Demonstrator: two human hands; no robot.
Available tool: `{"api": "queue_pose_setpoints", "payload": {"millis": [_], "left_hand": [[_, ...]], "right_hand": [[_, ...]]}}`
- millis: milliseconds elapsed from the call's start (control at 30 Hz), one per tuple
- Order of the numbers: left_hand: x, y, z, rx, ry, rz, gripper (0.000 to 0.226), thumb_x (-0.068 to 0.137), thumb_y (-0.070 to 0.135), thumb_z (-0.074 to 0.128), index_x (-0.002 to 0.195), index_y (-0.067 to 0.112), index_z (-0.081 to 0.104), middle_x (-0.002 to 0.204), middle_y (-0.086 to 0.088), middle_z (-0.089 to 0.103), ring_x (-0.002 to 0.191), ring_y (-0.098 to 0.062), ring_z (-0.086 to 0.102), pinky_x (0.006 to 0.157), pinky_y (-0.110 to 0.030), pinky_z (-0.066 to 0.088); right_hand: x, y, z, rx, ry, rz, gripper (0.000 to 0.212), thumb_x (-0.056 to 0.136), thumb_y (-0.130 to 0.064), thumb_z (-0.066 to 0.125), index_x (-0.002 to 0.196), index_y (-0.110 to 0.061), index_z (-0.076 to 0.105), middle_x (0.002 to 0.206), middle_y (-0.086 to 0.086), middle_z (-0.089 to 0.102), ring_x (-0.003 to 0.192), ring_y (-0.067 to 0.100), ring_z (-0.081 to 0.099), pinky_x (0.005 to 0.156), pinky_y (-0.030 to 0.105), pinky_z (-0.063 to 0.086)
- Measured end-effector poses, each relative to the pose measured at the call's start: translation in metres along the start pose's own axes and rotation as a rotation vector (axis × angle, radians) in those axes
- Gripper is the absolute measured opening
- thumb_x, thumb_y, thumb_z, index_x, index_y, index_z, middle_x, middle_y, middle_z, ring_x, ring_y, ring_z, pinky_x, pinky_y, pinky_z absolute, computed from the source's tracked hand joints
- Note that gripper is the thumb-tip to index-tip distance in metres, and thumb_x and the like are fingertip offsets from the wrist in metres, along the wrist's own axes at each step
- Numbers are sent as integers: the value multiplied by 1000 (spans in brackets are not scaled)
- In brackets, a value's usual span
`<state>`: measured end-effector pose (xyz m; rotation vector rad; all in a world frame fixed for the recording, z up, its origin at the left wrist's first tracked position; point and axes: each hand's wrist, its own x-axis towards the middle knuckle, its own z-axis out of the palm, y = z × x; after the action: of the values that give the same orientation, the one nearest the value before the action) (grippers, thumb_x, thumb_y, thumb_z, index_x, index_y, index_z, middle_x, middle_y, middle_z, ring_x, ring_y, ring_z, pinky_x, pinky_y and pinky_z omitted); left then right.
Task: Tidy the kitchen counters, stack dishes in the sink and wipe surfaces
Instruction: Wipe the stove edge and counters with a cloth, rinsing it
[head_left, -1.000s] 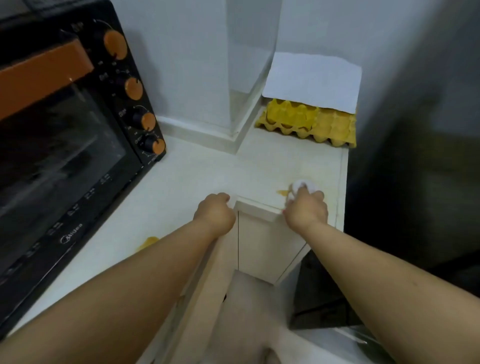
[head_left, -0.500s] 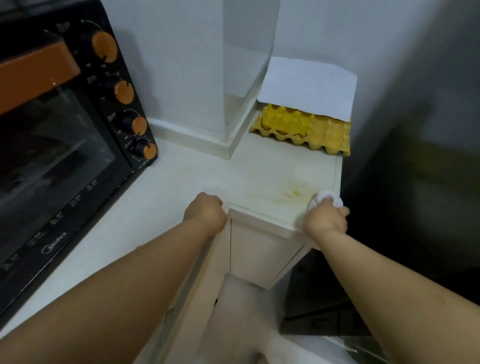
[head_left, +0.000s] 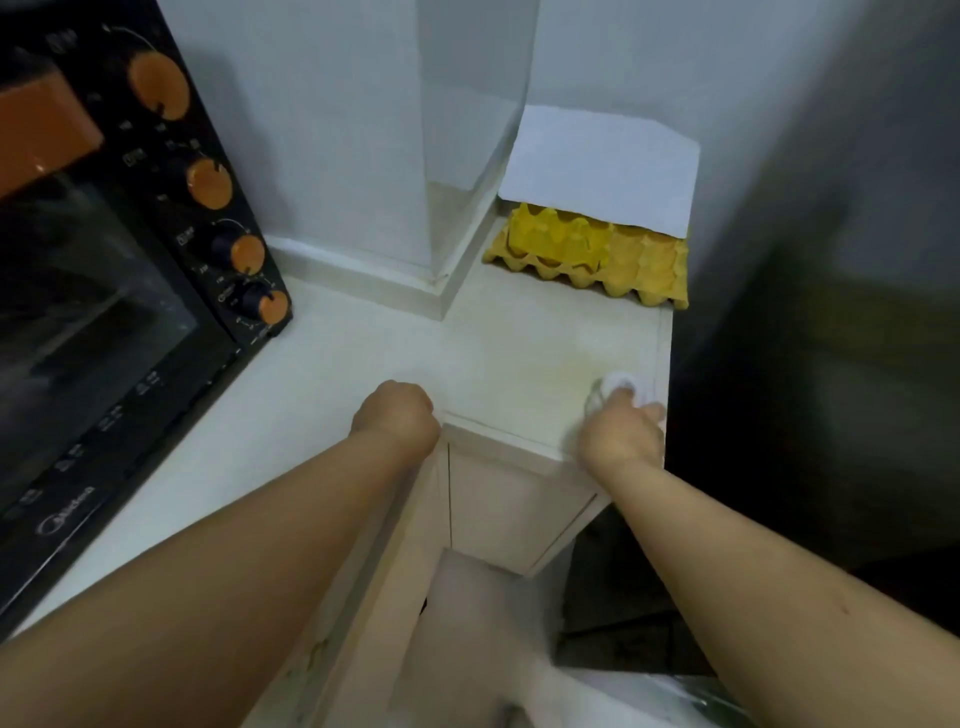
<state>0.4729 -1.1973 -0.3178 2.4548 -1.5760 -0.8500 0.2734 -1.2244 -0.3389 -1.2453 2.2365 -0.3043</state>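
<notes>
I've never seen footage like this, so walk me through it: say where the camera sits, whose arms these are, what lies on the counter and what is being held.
The camera sits on a person's head, looking down at their own bare arms. The right hand grips a small white wad, likely a wipe, pressed on the pale counter near its right edge. The left hand is a fist resting on the counter, holding nothing visible. A black toaster oven stands left; a yellow egg tray under a white sheet lies at the back.

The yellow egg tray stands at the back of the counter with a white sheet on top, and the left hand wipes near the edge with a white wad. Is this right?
Not quite. In the head view the right hand holds the white wad; the left hand is a fist holding nothing. The yellow egg tray and white sheet are as stated.
</notes>
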Motion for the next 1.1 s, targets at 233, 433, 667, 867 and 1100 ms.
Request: {"api": "queue_pose_setpoints", "payload": {"millis": [233, 433, 667, 867, 1100], "left_hand": [[0, -5, 2, -76, 4, -18, 42, 87, 2, 48, 122, 18, 64, 130, -2, 59, 118, -24, 56, 96, -26, 43], [8, -7, 2, -98, 22, -71, 35, 90, 10, 52, 120, 18, 66, 128, -3, 62, 117, -24, 57, 99, -29, 43], [1, 0, -7, -45, -90, -73, 37, 91, 3, 46, 124, 9, 61, 133, -8, 56, 123, -26, 51, 102, -29, 40], [4, -5, -9, -78, -75, -75, 37, 92, 6, 46, 126, 11, 60, 135, -6, 54, 124, -25, 50, 105, -30, 40], [2, -2, -13, -1, -57, -20, 32, 91, 11, 47, 116, 12, 67, 120, -9, 64, 112, -26, 60, 95, -34, 49]], "right_hand": [[46, -37, -2, -123, 61, -150, 57, 90, -17, 48, 144, -14, 30, 140, 20, 31, 125, 37, 38, 100, 40, 36], [-19, -71, 53, -243, -208, -667, 59, 90, -16, 48, 145, -31, 32, 137, 14, 29, 117, 37, 44, 99, 35, 39], [35, -10, -15, -194, 30, -160, 59, 92, -26, 46, 146, -25, 22, 141, 16, 20, 124, 39, 36, 105, 44, 33], [45, -72, 22, -226, -25, -366, 57, 89, -18, 47, 143, -23, 31, 139, 17, 25, 123, 39, 38, 104, 41, 35], [3, -36, 29, -295, -209, -699, 57, 89, -16, 47, 143, -33, 33, 131, 14, 30, 114, 38, 46, 98, 33, 38]]}}
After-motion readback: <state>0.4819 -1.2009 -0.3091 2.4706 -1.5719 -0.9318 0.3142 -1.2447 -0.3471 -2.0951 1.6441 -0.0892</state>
